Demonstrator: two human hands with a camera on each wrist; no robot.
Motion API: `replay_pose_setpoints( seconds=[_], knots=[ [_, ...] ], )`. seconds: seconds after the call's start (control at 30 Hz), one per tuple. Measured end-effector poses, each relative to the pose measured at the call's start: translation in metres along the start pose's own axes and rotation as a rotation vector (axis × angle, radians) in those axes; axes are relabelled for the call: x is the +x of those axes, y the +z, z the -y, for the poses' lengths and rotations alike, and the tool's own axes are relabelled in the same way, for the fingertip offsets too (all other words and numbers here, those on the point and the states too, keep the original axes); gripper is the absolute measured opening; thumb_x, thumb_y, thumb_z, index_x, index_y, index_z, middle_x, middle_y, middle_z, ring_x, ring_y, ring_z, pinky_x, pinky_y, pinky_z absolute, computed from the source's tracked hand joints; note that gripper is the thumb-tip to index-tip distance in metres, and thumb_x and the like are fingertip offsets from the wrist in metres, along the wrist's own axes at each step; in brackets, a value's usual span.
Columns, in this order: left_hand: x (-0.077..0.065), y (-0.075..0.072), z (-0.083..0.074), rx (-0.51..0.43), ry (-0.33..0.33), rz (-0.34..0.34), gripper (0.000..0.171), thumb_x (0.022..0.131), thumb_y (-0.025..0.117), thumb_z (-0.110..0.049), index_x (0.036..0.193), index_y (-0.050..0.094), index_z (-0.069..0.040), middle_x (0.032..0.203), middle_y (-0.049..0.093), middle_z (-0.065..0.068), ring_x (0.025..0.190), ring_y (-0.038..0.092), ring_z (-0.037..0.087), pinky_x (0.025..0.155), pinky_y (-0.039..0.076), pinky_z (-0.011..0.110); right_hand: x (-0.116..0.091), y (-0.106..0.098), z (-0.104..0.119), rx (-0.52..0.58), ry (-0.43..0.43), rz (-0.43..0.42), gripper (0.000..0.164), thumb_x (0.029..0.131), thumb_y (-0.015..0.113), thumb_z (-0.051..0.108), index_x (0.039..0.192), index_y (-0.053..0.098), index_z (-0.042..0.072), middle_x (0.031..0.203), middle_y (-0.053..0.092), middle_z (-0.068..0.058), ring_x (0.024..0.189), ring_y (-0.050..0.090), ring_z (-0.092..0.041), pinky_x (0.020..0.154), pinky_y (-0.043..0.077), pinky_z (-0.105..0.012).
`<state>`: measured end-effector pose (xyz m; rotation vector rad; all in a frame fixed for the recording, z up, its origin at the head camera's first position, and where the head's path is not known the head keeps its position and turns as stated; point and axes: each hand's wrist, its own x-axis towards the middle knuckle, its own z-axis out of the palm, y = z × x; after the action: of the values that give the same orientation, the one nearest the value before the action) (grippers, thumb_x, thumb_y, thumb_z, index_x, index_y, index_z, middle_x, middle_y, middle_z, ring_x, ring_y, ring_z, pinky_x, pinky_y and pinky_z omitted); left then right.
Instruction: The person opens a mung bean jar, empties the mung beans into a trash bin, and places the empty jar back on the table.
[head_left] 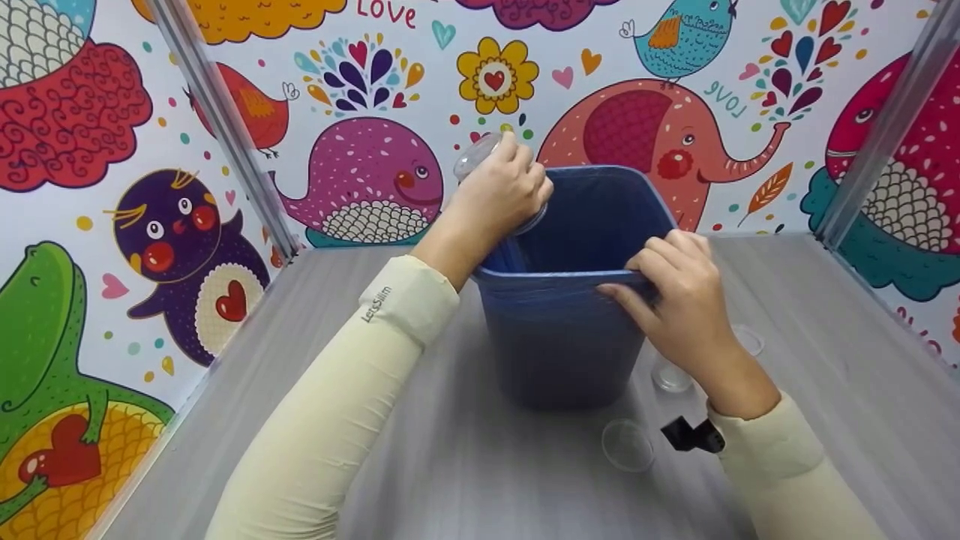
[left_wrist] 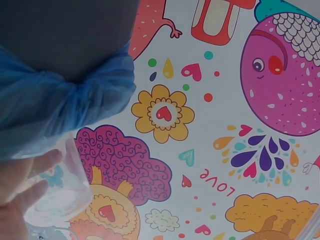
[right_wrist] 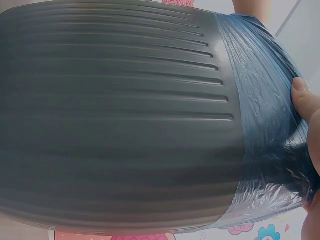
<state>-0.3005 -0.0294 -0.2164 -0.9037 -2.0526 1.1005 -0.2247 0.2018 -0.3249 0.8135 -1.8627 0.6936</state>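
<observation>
A grey trash bin [head_left: 562,345], lined with a blue plastic bag [head_left: 525,279] folded over its rim, stands upright on the table. At the bin's left rim, my left hand [head_left: 504,184] grips a clear plastic jar [head_left: 474,156], tilted with its lower end over the bin's mouth. Fingers wrap round the clear jar [left_wrist: 65,200] in the left wrist view, just beside the bunched bag [left_wrist: 60,110]. My right hand [head_left: 679,289] holds the bin's near right rim, fingers over the top and thumb outside on the bag. The right wrist view shows that thumb [right_wrist: 302,95] against the blue liner [right_wrist: 265,110].
On the grey table [head_left: 420,465], a clear round lid [head_left: 628,445] lies in front of the bin. A small clear container [head_left: 671,376] and another clear round piece [head_left: 750,339] sit right of it, partly behind my right forearm. Cartoon-printed walls [head_left: 360,180] enclose the table.
</observation>
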Motion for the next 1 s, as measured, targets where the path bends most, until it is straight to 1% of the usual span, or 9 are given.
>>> replay_pose_setpoints(
  seconds=[0.2,0.27,0.4,0.47,0.53,0.6,0.7,0.87,1.0],
  knots=[
    [0.0010,-0.0008,0.0003,-0.002,-0.001,0.022,0.031,0.107,0.062,-0.014,0.137,0.065,-0.010,0.129,0.073,0.012,0.125,0.065,0.034,0.117,0.044,0.052,0.0000,-0.0004,0.0001,0.002,0.005,-0.001,0.048,0.099,0.071,0.047,0.083,0.063,0.003,0.072,0.053,-0.008,0.075,0.046,-0.028,0.082,0.035,-0.049],
    [0.0006,-0.0004,0.0002,-0.002,-0.019,0.003,0.028,0.108,0.060,-0.014,0.135,0.067,-0.010,0.128,0.074,0.012,0.124,0.065,0.034,0.116,0.044,0.051,0.0000,-0.0006,-0.0001,0.002,0.001,-0.004,0.048,0.099,0.071,0.047,0.082,0.062,0.003,0.072,0.053,-0.008,0.075,0.045,-0.027,0.082,0.035,-0.049],
    [-0.0033,0.0019,-0.0004,0.035,-0.100,-0.123,0.023,0.108,0.059,-0.012,0.128,0.070,-0.010,0.122,0.075,0.010,0.119,0.068,0.031,0.112,0.049,0.048,0.0002,-0.0007,-0.0005,0.004,-0.006,-0.008,0.048,0.099,0.071,0.047,0.082,0.062,0.003,0.071,0.053,-0.008,0.074,0.044,-0.027,0.081,0.034,-0.048],
    [-0.0058,0.0025,-0.0007,0.049,-0.115,-0.199,0.021,0.108,0.059,-0.011,0.125,0.071,-0.011,0.118,0.076,0.009,0.115,0.069,0.030,0.110,0.050,0.047,0.0003,-0.0006,-0.0005,0.005,-0.008,-0.007,0.049,0.100,0.071,0.047,0.082,0.062,0.003,0.071,0.052,-0.008,0.074,0.044,-0.027,0.081,0.034,-0.048],
    [-0.0072,0.0027,-0.0005,0.054,-0.112,-0.232,0.019,0.108,0.060,-0.013,0.124,0.071,-0.012,0.117,0.076,0.007,0.114,0.069,0.029,0.109,0.051,0.046,0.0004,-0.0003,-0.0003,0.004,-0.006,-0.007,0.049,0.100,0.070,0.048,0.082,0.062,0.003,0.072,0.053,-0.008,0.074,0.045,-0.028,0.082,0.034,-0.049],
    [-0.0070,0.0021,-0.0003,0.044,-0.080,-0.226,0.020,0.109,0.058,-0.013,0.124,0.071,-0.011,0.116,0.076,0.008,0.114,0.069,0.030,0.109,0.050,0.047,0.0002,-0.0001,-0.0001,0.000,-0.003,-0.006,0.050,0.100,0.070,0.049,0.082,0.062,0.003,0.072,0.053,-0.008,0.075,0.045,-0.028,0.082,0.035,-0.049],
    [-0.0058,0.0012,0.0007,0.011,-0.076,-0.159,0.022,0.110,0.058,-0.013,0.127,0.070,-0.011,0.120,0.076,0.009,0.118,0.067,0.030,0.112,0.048,0.047,0.0004,0.0000,0.0002,-0.002,0.002,-0.005,0.047,0.099,0.072,0.046,0.083,0.063,0.003,0.072,0.053,-0.008,0.075,0.046,-0.028,0.083,0.036,-0.049],
    [-0.0038,0.0008,0.0027,-0.025,-0.085,-0.093,0.025,0.107,0.062,-0.013,0.131,0.069,-0.010,0.127,0.075,0.011,0.124,0.066,0.031,0.115,0.047,0.048,0.0017,-0.0002,-0.0001,0.000,0.001,-0.001,0.033,0.090,0.085,0.027,0.083,0.063,0.003,0.073,0.054,-0.009,0.076,0.047,-0.028,0.082,0.036,-0.049],
    [-0.0040,0.0024,0.0028,-0.044,-0.100,-0.117,0.024,0.106,0.065,-0.013,0.129,0.070,-0.009,0.123,0.075,0.011,0.121,0.067,0.031,0.114,0.048,0.048,0.0020,-0.0001,-0.0004,-0.002,-0.003,-0.002,0.034,0.092,0.084,0.028,0.084,0.063,0.003,0.074,0.055,-0.009,0.077,0.047,-0.029,0.082,0.036,-0.049]
  ],
)
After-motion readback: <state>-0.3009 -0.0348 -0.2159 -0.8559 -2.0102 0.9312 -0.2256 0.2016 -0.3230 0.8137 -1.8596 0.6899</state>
